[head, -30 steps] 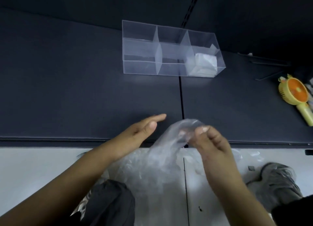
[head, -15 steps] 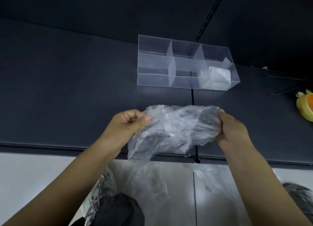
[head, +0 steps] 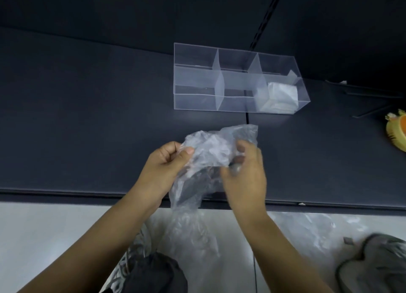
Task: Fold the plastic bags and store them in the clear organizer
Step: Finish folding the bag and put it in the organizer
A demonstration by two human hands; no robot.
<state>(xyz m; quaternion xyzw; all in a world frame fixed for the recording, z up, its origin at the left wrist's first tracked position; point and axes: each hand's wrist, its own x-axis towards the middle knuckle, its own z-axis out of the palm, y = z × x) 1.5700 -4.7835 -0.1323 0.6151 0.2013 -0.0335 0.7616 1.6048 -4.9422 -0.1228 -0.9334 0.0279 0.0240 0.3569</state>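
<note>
- dark matte tabletop (head: pixel 87 117) fills the upper part of the head view, with a seam running toward the person; below its near edge lies a pale floor (head: pixel 44 237).
- clear organizer (head: pixel 195 103) stands on the table beyond the hands, well apart from them, split by thin walls into compartments.
- folded bag (head: pixel 279 95), whitish, sits in the organizer's right-end compartment; the other compartments show only the dark table through them.
- plastic bag (head: pixel 211 152), clear and crumpled, is held up between both hands over the table's near edge, its lower part hanging toward the floor.
- left hand (head: pixel 162 167) pinches the bag's upper left edge, thumb pressed against curled fingers.
- right hand (head: pixel 246 174) is blurred; its fingers curl into the bag's right side and grip it.
- loose plastic bags (head: pixel 312 231) lie heaped on the floor under the hands.
- yellow and orange fan (head: pixel 397 130) shows partly at the right edge of the table.
- grey shoe (head: pixel 373 264) and a black trouser knee (head: pixel 153 273) show at the bottom.
</note>
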